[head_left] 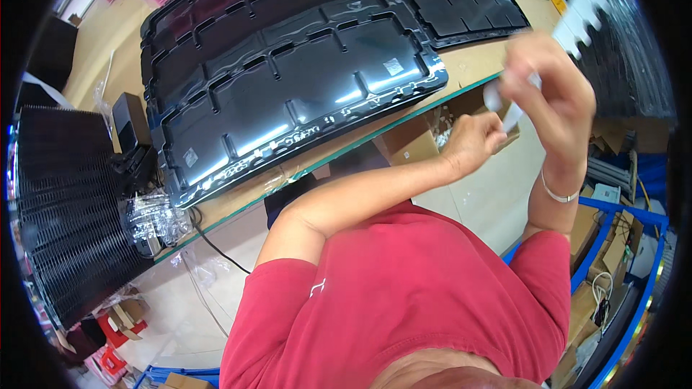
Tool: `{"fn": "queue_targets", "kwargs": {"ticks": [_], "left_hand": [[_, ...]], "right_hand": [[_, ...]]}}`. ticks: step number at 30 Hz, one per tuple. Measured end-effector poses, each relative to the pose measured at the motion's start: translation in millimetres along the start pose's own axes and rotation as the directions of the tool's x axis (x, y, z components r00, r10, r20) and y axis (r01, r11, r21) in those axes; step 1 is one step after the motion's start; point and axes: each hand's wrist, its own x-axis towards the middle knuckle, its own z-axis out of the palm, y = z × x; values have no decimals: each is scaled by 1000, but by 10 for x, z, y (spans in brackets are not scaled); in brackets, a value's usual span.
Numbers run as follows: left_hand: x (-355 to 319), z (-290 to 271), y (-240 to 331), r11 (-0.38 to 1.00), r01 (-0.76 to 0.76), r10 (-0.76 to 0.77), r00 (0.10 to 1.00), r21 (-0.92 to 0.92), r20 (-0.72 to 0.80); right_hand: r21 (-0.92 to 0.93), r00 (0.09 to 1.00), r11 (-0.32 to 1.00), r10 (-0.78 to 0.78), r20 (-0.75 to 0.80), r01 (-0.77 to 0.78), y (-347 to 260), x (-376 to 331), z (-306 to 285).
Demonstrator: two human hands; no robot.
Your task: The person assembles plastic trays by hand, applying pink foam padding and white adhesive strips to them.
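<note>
A small white strip (512, 118), smeared by motion, runs between my two hands beyond the table's front edge. My left hand (472, 145) pinches its lower end with closed fingertips. Higher up and to the right, my right hand (551, 90) is blurred, its fingers curled around the white piece. Behind the right hand rises a longer white strip (582, 11) with a notched edge; whether that hand touches it I cannot tell. Black plastic trays (303, 94) with moulded compartments lie on the table to the left of both hands.
More black trays (468, 11) lie at the far right of the table (472, 65). Stacked black trays (68, 209) stand at the left, beside a clear-wrapped bundle (155, 220). An open cardboard box (411, 140) sits below the table edge. A blue-framed rack (613, 209) is at my right.
</note>
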Motion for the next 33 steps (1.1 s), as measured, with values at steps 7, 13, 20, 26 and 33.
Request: {"fn": "queue_targets", "kwargs": {"ticks": [7, 13, 20, 26, 33], "left_hand": [[391, -58, -159, 912, 208, -265, 957, -353, -121], [283, -70, -115, 984, 153, -164, 977, -89, -135], [-553, -1164, 1463, 963, -56, -172, 627, 264, 759], [-589, -2250, 2640, 537, -336, 467, 882, 773, 59], [206, -4300, 2515, -186, 147, 735, 677, 972, 38]], "right_hand": [[334, 638, 896, 444, -629, -294, 693, -1609, -71], [-270, 553, 483, 747, -369, -833, 1728, -2196, 232], [119, 632, 910, 365, -684, -398, 563, -597, 76], [-111, 948, 969, -238, -211, 219, -53, 981, 372], [-545, 895, 774, -436, -91, 321, 909, 2979, 1303]]}}
